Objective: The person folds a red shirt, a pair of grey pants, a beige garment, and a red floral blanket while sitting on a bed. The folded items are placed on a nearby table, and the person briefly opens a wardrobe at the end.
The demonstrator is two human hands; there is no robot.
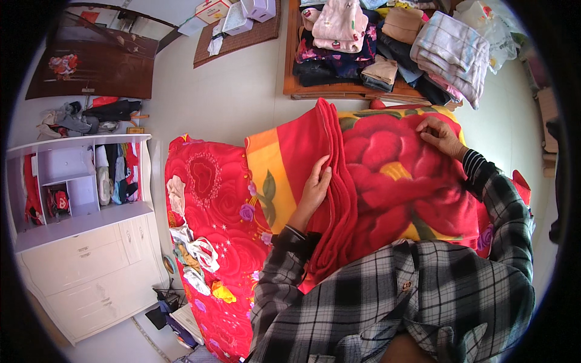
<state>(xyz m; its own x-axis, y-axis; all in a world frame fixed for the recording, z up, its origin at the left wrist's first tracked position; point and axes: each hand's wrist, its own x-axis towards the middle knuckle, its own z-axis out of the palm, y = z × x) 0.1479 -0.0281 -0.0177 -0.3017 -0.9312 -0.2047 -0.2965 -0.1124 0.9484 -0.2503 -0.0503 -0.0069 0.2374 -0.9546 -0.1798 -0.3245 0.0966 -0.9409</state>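
A thick fleece blanket [376, 149] with a big red flower and yellow border lies folded before me, its stacked red edges [338, 195] running up its left part. My left hand [316, 183] rests against these edges, thumb apart from the fingers, gripping no visible fold. Over the blanket's far right part is my right hand [438, 136], its fingers bent and the thumb near the index finger. Whether it pinches any cloth cannot be made out. Beneath the blanket spreads a red bed cover [218, 177] with rose and heart patterns.
Several small garments [195, 254] lie along the bed's left side. Beyond the bed, a wooden table [290, 68] bears piles of folded clothes [340, 27]. A white cabinet [91, 240] with open shelves stands at left. Storage bins [238, 20] sit on a brown mat [254, 38].
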